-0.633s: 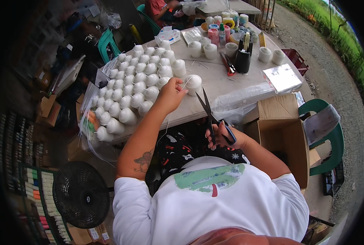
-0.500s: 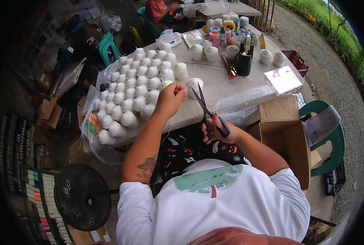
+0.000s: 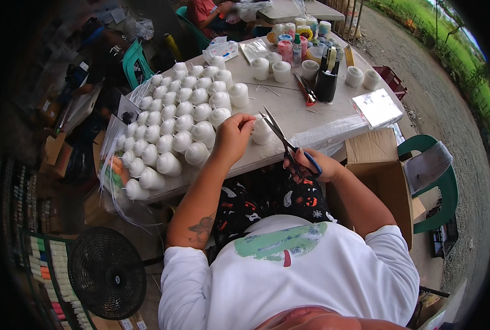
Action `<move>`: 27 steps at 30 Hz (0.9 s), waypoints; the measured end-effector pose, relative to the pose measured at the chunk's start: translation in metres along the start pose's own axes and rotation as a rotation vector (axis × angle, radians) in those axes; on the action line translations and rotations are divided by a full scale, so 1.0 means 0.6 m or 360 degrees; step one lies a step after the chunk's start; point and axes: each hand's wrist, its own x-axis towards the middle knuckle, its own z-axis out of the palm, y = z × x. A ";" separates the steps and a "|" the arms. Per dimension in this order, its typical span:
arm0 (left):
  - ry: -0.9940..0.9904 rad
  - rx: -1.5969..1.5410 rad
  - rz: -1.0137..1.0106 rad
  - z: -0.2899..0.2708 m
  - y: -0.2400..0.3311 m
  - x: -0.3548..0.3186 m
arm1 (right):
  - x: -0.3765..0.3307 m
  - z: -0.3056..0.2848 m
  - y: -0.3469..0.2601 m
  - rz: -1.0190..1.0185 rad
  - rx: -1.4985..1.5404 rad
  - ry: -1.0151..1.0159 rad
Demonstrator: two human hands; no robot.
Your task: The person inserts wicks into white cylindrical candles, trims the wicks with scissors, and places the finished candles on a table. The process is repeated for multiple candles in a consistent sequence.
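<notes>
My left hand (image 3: 233, 137) rests on a small white candle (image 3: 262, 132) at the front of the white table (image 3: 333, 118), pinching its wick. My right hand (image 3: 316, 165) grips blue-handled scissors (image 3: 284, 143) whose open blades point up at the candle's top. To the left stand several rows of white candles (image 3: 181, 121) with wicks, packed together on clear plastic sheet.
A black pen cup (image 3: 327, 85), red cutters (image 3: 306, 91), small pots and bottles (image 3: 297, 47) and a shiny packet (image 3: 377, 107) sit on the far table. An open cardboard box (image 3: 379, 176) and green chair (image 3: 434, 176) are at my right. A black fan (image 3: 106, 272) stands lower left. Another person's hand (image 3: 223, 10) is at the far side.
The scissors have swung up closer to the candle's top. My left hand has shifted slightly on the candle.
</notes>
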 end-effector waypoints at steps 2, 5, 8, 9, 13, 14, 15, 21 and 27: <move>0.0042 -0.0102 -0.0048 0.008 0.006 0.002 | 0.009 0.007 -0.003 0.0038 0.0137 -0.0090; 0.0078 -0.0115 -0.0015 0.009 -0.004 0.003 | 0.023 0.020 -0.007 0.0033 0.0361 -0.0153; 0.0089 0.0025 0.0037 0.006 -0.013 0.003 | 0.041 0.028 -0.007 -0.0036 0.0355 -0.0030; 0.0088 0.0085 0.0050 0.006 -0.015 0.003 | 0.044 0.032 -0.010 -0.0045 0.0278 0.0099; 0.0324 -0.0009 0.0094 0.008 -0.026 -0.001 | 0.019 0.003 -0.065 -0.0357 -0.0041 0.0624; 0.0455 -0.0031 0.0101 0.008 -0.020 -0.010 | 0.006 -0.010 -0.082 -0.0231 -0.0440 0.0922; 0.0561 -0.0066 0.0129 0.014 -0.008 -0.015 | -0.004 -0.074 -0.037 -0.0462 -0.1087 0.1165; -0.0002 0.0089 0.0426 0.100 -0.047 -0.039 | -0.052 -0.061 -0.054 0.0193 -0.2092 0.1331; 0.0128 -0.0217 0.0080 0.074 -0.039 -0.009 | -0.009 -0.044 -0.062 -0.0724 -0.1704 0.1313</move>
